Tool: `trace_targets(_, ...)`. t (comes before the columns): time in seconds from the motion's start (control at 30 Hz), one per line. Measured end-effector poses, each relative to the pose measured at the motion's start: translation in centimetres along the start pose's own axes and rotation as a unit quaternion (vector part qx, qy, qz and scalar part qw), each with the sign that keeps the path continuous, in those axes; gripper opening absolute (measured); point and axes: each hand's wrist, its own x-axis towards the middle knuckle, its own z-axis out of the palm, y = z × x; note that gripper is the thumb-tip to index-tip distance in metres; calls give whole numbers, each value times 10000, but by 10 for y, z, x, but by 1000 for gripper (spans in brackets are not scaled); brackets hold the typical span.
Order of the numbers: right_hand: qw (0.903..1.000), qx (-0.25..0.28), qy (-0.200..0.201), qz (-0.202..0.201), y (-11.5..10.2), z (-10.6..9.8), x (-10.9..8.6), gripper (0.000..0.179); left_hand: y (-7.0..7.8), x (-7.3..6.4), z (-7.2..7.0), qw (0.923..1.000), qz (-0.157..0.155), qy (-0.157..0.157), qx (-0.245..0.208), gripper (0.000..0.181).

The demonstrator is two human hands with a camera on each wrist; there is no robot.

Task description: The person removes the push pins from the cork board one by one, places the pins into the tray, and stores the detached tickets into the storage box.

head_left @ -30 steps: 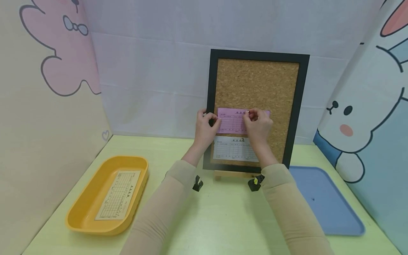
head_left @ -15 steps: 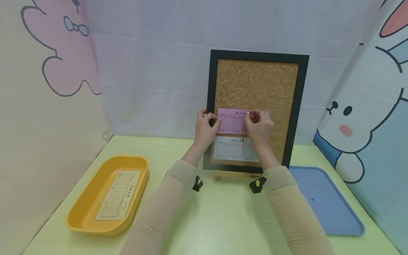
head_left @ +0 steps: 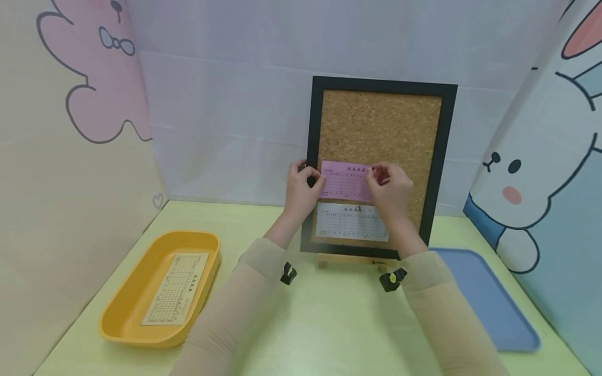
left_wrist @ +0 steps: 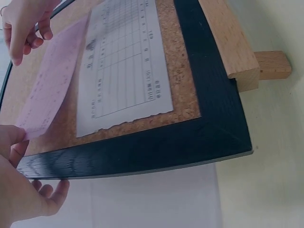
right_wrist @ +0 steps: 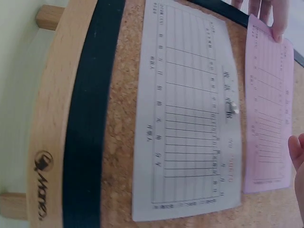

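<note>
A framed corkboard [head_left: 381, 125] leans upright on a small wooden stand. My left hand [head_left: 302, 190] is at its left frame edge, pinching the left end of a pink receipt slip [head_left: 345, 183]; other fingers reach round behind the frame in the left wrist view. The slip lies over the cork, bowed a little. At the slip's upper edge, my right hand [head_left: 392, 190] pinches a tiny shiny thing, seemingly a pushpin, mostly hidden by the fingertips. Below, a white receipt slip [right_wrist: 185, 114] is fixed by a metal pushpin [right_wrist: 232, 107] near its top edge.
A yellow tray [head_left: 117, 297] holding a cream printed slip [head_left: 176, 287] stands at left. On the right lies a blue tray [head_left: 494, 308], partly behind my right sleeve. The wooden stand [right_wrist: 57, 118] juts out under the board.
My right hand has shifted slightly right along the pink slip's upper edge, the small shiny thing moving with its fingertips. My left hand keeps its place on the slip's left end.
</note>
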Motion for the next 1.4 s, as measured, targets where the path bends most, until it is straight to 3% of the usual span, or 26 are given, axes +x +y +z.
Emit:
trace_targets(0.2,9992,82,-263,-278,-9,-16,8,16,9,0,-13,9994,191,-54,275,16)
trace_targets(0.53,9967,59,-713,-383,-20,-46,21,14,27,1,-37,9956,463,-269,768,15)
trace_targets(0.67,9942,10,-871,-634,-23,-59,27,11,35,-1,-48,9917,733,-388,979,15)
trace_targets(1.03,9875,-384,-1153,-1003,-30,-102,39,11,57,-7,-77,9839,1301,-332,1178,13)
trace_targets(1.4,9770,-997,-1401,-1265,-27,-141,39,13,67,-15,-118,9647,2039,-94,1667,7)
